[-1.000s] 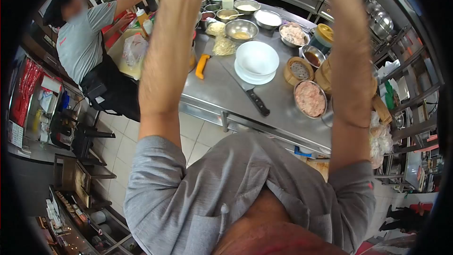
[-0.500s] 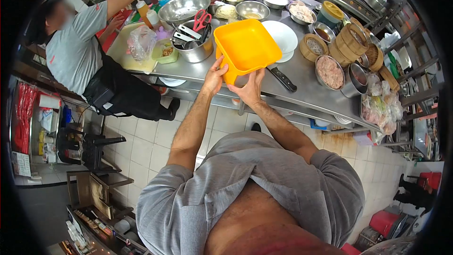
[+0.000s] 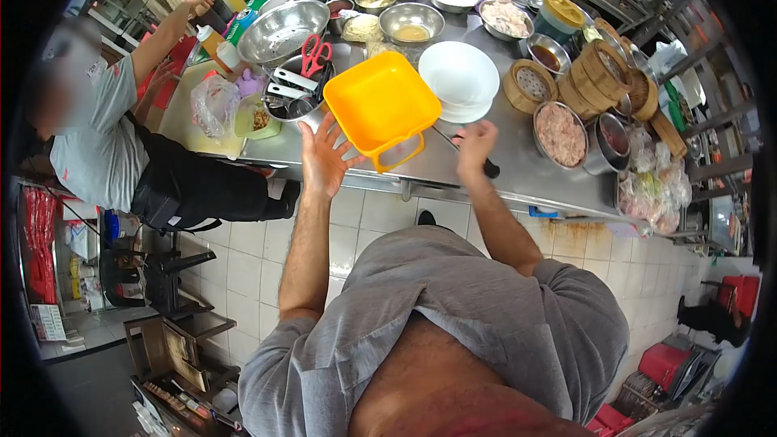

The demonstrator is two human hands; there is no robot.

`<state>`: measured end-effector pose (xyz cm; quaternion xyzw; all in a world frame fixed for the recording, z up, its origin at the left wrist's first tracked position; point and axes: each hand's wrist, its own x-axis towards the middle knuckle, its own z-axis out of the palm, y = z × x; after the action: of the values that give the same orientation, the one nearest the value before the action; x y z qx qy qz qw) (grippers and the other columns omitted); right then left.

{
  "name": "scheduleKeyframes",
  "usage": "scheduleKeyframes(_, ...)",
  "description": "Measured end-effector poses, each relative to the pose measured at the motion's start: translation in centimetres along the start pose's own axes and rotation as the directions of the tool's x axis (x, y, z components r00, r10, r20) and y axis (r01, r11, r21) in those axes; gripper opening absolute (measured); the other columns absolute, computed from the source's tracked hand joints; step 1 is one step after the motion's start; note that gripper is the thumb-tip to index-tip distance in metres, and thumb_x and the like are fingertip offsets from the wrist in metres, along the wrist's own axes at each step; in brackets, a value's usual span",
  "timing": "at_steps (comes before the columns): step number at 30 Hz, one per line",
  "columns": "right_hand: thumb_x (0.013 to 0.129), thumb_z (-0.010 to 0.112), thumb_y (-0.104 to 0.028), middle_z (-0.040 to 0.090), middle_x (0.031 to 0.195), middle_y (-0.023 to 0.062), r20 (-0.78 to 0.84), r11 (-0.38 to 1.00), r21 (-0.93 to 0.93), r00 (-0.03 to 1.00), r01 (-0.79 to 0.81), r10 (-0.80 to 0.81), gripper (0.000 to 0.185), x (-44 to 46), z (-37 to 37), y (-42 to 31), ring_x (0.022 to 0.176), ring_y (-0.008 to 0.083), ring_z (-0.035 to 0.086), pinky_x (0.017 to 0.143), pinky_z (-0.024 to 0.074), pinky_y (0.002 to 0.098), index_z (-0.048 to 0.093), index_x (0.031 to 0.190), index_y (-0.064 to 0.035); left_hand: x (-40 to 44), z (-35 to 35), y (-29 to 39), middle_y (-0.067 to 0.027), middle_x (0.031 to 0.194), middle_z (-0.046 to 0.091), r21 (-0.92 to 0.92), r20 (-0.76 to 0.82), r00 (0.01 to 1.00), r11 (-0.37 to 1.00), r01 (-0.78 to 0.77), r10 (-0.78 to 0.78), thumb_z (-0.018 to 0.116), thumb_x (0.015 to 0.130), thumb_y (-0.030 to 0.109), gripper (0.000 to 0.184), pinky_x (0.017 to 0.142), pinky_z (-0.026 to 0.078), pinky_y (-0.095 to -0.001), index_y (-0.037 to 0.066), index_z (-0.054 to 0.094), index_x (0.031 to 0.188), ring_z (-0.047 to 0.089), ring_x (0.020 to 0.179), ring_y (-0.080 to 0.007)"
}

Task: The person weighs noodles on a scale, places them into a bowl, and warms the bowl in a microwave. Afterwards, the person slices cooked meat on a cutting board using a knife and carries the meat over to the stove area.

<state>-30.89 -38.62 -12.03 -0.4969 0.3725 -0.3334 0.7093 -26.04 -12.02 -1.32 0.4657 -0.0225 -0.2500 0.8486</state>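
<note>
A square tub [image 3: 382,97] of smooth orange-yellow plastic, with rounded corners and a looped handle at its front, is by the near edge of the table [image 3: 526,174], the loop reaching toward that edge; whether its base touches the brushed metal top cannot be told. The left hand [image 3: 325,158] is released, palm up and fingers spread, just beside the tub's near left side. The right hand [image 3: 476,147], slightly blurred with fingers bent, is over the black handle of a knife [image 3: 491,169] at the near edge; whether it grips cannot be told. Behind it is a glossy, round white bowl [image 3: 459,73]. Toward the table's right end, woven bamboo steamers [image 3: 595,81] form ridged cylinders, and coarse, pale pink minced meat [image 3: 558,133] fills a round steel bowl near the front edge. Red scissors [image 3: 316,55] with looped handles stand left of the tub
</note>
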Motion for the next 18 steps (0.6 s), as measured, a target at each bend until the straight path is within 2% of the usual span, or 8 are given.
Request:
scheduleKeyframes(3, 0.082, 0.051, 0.001, 0.051, 0.090, 0.0125, -0.008, 0.983, -0.108, 0.988, -0.152, 0.152, 0.043, 5.8, -0.7, -1.8, 0.058, 0.0183, 0.056, 0.044, 0.0499, 0.0270, 0.033, 0.121, -0.0003, -0.1, 2.9, 1.7, -0.0157, 0.138, 0.030, 0.154, -0.117, 0.991, 0.987, -0.045, 0.063, 0.030, 0.083, 0.071, 0.086, 0.081, 0.050, -0.0504, 0.006, 0.023, 0.140, 0.043, 0.119, -0.0342)
scheduleKeyframes(5, 0.079, 0.054, 0.003, 0.053, 0.089, 0.0137, 0.030, 0.923, -0.371, 0.992, -0.101, 0.121, 0.050, 9.0, -0.7, -2.3, 0.053, 0.0194, 0.056, 0.040, 0.0478, 0.0281, 0.032, 0.124, -0.0013, 0.4, 3.5, 2.0, -0.0144, 0.137, 0.033, 0.119, -0.119, 0.992, 0.992, -0.031, 0.045, 0.036, 0.085, 0.067, 0.082, 0.084, 0.049, -0.0493, 0.006, 0.025, 0.139, 0.045, 0.118, -0.0313)
scheduleKeyframes(8, 0.076, 0.058, 0.004, 0.056, 0.092, 0.0156, 0.098, 0.859, -0.512, 0.993, 0.000, 0.058, 0.054, 12.3, -0.7, -0.8, 0.050, 0.0200, 0.056, 0.037, 0.0453, 0.0292, 0.034, 0.125, -0.0026, 1.1, 4.2, 1.7, -0.0154, 0.136, 0.033, 0.210, -0.147, 0.989, 0.978, -0.002, 0.034, 0.040, 0.088, 0.057, 0.075, 0.083, 0.051, -0.0447, 0.010, 0.019, 0.142, 0.043, 0.119, -0.0335)
scheduleKeyframes(11, 0.075, 0.059, 0.004, 0.058, 0.092, 0.0163, 0.143, 0.833, -0.552, 0.989, 0.050, 0.035, 0.051, 15.1, -0.9, -1.1, 0.052, 0.0190, 0.058, 0.034, 0.0422, 0.0290, 0.040, 0.122, -0.0034, 1.7, 4.3, 1.2, -0.0139, 0.135, 0.035, 0.163, -0.131, 0.987, 0.984, -0.073, 0.095, 0.048, 0.088, 0.042, 0.068, 0.084, 0.051, -0.0399, 0.010, 0.020, 0.142, 0.042, 0.122, -0.0284)
scheduleKeyframes(13, 0.074, 0.059, 0.004, 0.059, 0.088, 0.0149, 0.190, 0.844, -0.534, 0.980, 0.054, 0.058, 0.040, 17.4, -1.8, -2.2, 0.058, 0.0223, 0.060, 0.043, 0.0469, 0.0328, 0.049, 0.112, -0.0020, 1.8, 4.4, 1.1, -0.0139, 0.136, 0.036, 0.159, -0.165, 0.983, 0.986, -0.049, 0.076, 0.052, 0.086, 0.033, 0.069, 0.089, 0.049, -0.0400, 0.010, 0.019, 0.142, 0.042, 0.123, -0.0248)
scheduleKeyframes(15, 0.075, 0.056, 0.004, 0.060, 0.089, 0.0151, 0.417, 0.415, -0.776, 0.880, 0.474, -0.226, 0.030, 19.7, -2.2, -3.6, 0.070, 0.0269, 0.061, 0.061, 0.0498, 0.0366, 0.055, 0.105, -0.0005, 1.8, 4.3, 1.1, -0.0141, 0.136, 0.035, 0.168, -0.180, 0.978, 0.983, -0.076, 0.106, 0.053, 0.086, 0.033, 0.069, 0.090, 0.046, -0.0402, 0.010, 0.019, 0.142, 0.042, 0.123, -0.0250)
scheduleKeyframes(16, 0.075, 0.056, 0.004, 0.060, 0.089, 0.0151, 0.426, 0.419, -0.770, 0.877, 0.481, -0.223, 0.030, 18.6, -0.8, -6.1, 0.070, 0.0269, 0.061, 0.061, 0.0498, 0.0366, 0.055, 0.105, -0.0005, 1.9, 4.3, 1.1, -0.0143, 0.137, 0.035, 0.170, -0.187, 0.973, 0.980, -0.103, 0.135, 0.053, 0.086, 0.033, 0.069, 0.092, 0.044, -0.0404, 0.010, 0.019, 0.142, 0.043, 0.122, -0.0253)
scheduleKeyframes(18, 0.076, 0.053, 0.005, 0.060, 0.092, 0.0160, 0.499, 0.266, -0.544, 0.562, 0.796, -0.660, 0.027, 13.4, 3.5, -12.5, 0.081, 0.0305, 0.059, 0.075, 0.0473, 0.0377, 0.058, 0.102, -0.0001, 1.9, 3.8, 1.9, -0.0143, 0.138, 0.035, 0.252, -0.270, 0.948, 0.963, -0.096, 0.166, 0.053, 0.086, 0.032, 0.069, 0.093, 0.042, -0.0392, 0.010, 0.020, 0.142, 0.044, 0.121, -0.0248)
